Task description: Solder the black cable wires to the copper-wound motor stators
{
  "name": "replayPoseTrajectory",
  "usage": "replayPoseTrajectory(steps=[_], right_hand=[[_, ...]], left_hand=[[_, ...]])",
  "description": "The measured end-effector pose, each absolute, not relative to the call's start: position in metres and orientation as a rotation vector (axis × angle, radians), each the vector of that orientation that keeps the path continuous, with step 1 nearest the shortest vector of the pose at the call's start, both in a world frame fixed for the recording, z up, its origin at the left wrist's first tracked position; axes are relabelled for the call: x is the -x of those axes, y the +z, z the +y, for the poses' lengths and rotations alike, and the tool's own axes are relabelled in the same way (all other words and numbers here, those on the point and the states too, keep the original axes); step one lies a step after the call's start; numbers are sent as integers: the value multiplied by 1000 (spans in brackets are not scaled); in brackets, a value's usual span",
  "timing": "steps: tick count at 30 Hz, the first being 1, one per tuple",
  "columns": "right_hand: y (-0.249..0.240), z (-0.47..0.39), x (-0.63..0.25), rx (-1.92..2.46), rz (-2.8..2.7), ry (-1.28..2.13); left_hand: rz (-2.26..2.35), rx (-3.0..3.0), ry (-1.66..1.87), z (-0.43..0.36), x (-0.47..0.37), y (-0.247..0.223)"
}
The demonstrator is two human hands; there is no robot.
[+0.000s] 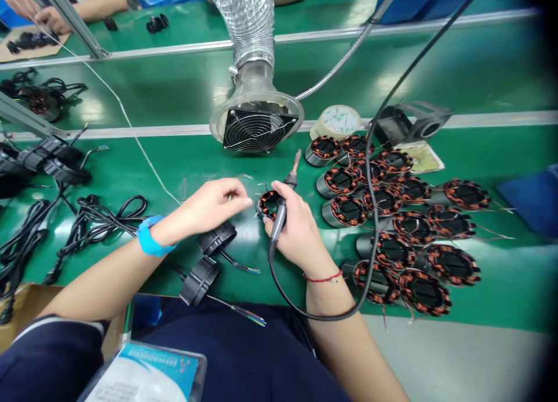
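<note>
My right hand [300, 228] is closed around the grey handle of a soldering iron [279, 216], its tip pointing up and away. The same fingers also grip a small stator [267, 204] with copper windings and short wire ends. Just left of it, my left hand [213, 204] has thumb and fingers curled together; whatever they pinch is too thin to make out. A thin white wire [131, 123] runs down from the upper left and disappears behind this hand. Below my left hand lie two black round caps [218, 237] [200, 281] with coloured wire ends.
Several wound stators [349, 210] stand and lie at the right, with the iron's black cable [370, 181] passing over them. A fume extractor fan [259, 129] hangs ahead, near a tape roll [337, 121]. Black power cords [96, 222] lie left. Another person's hands [52, 18] work across the bench.
</note>
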State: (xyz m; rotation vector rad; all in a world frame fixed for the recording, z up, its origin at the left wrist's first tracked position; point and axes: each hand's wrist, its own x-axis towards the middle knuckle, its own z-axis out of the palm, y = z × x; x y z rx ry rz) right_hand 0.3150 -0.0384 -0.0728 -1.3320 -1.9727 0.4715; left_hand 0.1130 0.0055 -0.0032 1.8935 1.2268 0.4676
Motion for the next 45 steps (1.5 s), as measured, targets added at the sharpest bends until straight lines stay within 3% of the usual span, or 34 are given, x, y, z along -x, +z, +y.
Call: replayPoseTrajectory(steps=[6,12,19,27,35,45], right_hand=[[-75,-38,-314,1352,-1963,458],[-74,-39,-312,1304,-1971,482],[-68,-37,-317,1337,-1935,492],[-64,-42,-313,1211,-1761,444],[-45,-59,-286,1080,-1400,847],[-35,-52,-250,1011,-1134,1102]], left_hand=[[1160,-2542,10,-9,-129,7],[561,-3082,-143,16,-135,15],[701,-3185,-153,-11,-128,35],[720,-2973,-475,-77,-130,9],[1290,-2534,89,-22,-99,27],[1222,-2072,325,-23,-88,19]])
